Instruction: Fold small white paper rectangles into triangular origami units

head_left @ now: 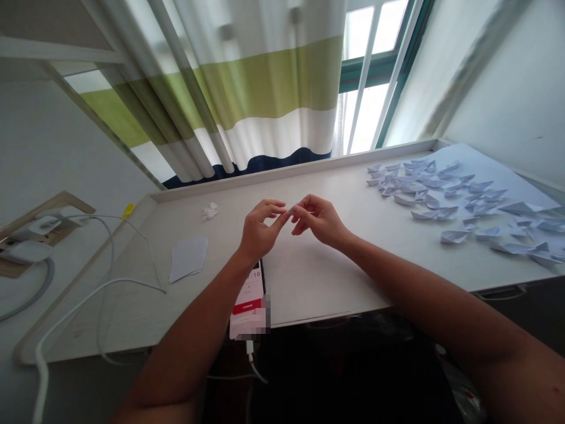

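Note:
Above the middle of the white table [309, 282], my left hand [261, 228] and my right hand [321, 219] meet at the fingertips. Both are closed in a pinch around a small piece of folded paper [294, 207]. Only a pale sliver of it shows; the fingers cover the rest. Many folded paper boats [435, 209] are spread over the right side of the table. A small stack of white paper sheets [189, 259] lies to the left of my left hand.
A phone [248, 300] with a lit screen lies under my left forearm, a charging cable [250, 348] plugged in. Crumpled white paper [210, 211] sits at the back left. White cables [101, 285] run from a wall socket strip [44, 232]. Behind the table's raised rim hangs a striped curtain [265, 82].

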Demonstrator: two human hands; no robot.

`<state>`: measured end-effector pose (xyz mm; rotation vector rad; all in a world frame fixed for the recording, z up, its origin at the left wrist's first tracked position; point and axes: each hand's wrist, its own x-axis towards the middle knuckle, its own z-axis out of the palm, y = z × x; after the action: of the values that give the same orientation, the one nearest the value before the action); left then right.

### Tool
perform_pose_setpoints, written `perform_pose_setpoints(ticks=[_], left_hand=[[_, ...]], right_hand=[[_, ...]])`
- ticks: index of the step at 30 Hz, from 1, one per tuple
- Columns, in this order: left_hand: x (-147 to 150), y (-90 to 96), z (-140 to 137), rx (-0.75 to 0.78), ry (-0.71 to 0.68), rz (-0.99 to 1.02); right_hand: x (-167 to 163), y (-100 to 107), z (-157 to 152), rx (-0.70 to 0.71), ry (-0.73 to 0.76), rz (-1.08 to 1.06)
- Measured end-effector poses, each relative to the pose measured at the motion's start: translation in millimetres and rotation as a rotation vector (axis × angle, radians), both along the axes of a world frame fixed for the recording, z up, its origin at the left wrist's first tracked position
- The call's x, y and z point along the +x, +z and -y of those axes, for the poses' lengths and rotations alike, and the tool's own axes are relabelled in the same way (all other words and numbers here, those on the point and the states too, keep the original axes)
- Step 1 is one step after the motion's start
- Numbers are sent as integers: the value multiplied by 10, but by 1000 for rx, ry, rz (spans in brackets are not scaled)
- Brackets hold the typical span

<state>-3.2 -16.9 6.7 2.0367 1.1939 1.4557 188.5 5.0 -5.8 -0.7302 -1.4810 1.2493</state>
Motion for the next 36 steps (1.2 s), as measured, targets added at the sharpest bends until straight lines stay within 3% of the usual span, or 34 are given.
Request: perform_pose_setpoints(ticks=[7, 16, 22, 36], left_hand=[[-32, 33, 33, -147, -150, 29], [-54, 43, -28, -313, -229, 270], [-64, 32, -29, -308, -201, 247], [-76, 69, -3, -295, -258, 219]], right_hand=[[15, -58, -57, 63, 47, -22], [43, -57, -82, 99, 109, -36], [60, -39, -76, 153, 115, -2], [79, 3, -66, 108, 155, -15]])
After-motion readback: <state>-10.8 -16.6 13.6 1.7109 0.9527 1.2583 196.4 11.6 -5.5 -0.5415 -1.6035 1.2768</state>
